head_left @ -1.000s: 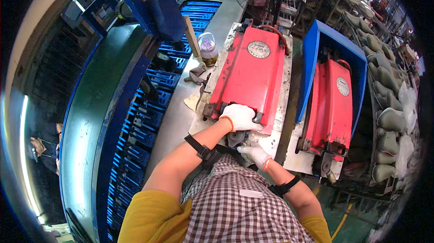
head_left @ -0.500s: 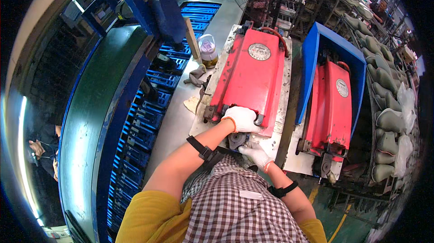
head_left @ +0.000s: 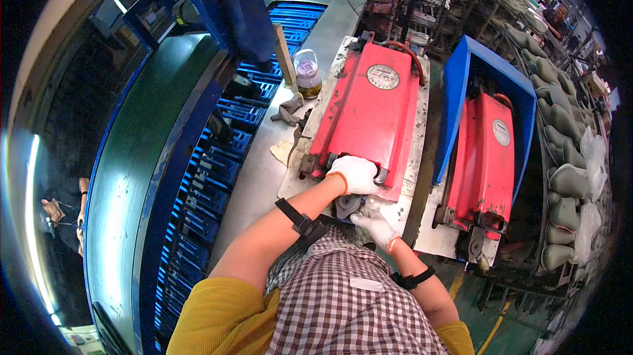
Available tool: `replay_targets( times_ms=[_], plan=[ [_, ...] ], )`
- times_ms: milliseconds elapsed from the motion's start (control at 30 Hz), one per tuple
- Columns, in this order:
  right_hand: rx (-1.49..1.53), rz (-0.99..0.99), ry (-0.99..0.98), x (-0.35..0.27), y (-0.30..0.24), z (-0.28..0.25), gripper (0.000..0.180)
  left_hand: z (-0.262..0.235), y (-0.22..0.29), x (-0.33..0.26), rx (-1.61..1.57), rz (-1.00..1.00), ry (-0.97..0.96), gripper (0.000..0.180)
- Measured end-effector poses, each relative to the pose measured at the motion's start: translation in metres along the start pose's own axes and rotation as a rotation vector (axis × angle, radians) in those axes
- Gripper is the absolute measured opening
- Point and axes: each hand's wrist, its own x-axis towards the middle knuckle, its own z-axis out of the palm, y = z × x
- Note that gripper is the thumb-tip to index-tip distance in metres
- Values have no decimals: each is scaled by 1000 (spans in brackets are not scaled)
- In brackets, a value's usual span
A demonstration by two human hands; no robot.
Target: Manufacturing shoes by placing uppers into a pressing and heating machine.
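In a white knit glove, my left hand point(head_left: 356, 175) is closed over the dark handle point(head_left: 380, 176) at the near end of a red metal machine cover point(head_left: 369, 111). The glove hides most of that handle. Just below, a round grey knob point(head_left: 347, 205) sits at the machine's near edge. Beside it, to the right, is my gloved right hand point(head_left: 376, 226), its fingers curled together with the tips close to the knob. Whatever those fingers grip, if anything, is hidden.
A second red machine point(head_left: 486, 150) under a blue hood point(head_left: 491, 58) stands right. Grey shoe-last-like forms point(head_left: 568, 180) fill a rack beyond. To the left runs a green conveyor belt point(head_left: 142, 177) beside blue slatted rollers point(head_left: 198, 223). A lidded plastic jug point(head_left: 307, 74) and a grey glove point(head_left: 287, 111) lie nearby.
The view has shifted slightly, so the machines sit a little lower and to the right. Both hands keep almost the same places at the machine's near end.
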Motion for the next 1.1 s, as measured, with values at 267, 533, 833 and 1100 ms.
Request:
replay_targets(
  times_ms=[267, 533, 833, 1100],
  plan=[
    [67, -20, 40, 6, 7, 0, 27, -4, 3, 0, 29, 0, -22, 49],
    [122, 64, -33, -2, -8, -1, 27, -1, 1, 0, 9, -12, -5, 47],
    [438, 109, -46, 4, 21, 42, 26, 7, -4, 5, 1, -2, 29, 47],
    [-545, -135, -99, -3, 13, 22, 70, 3, -5, -1, -44, 41, 105, 43]
  ],
)
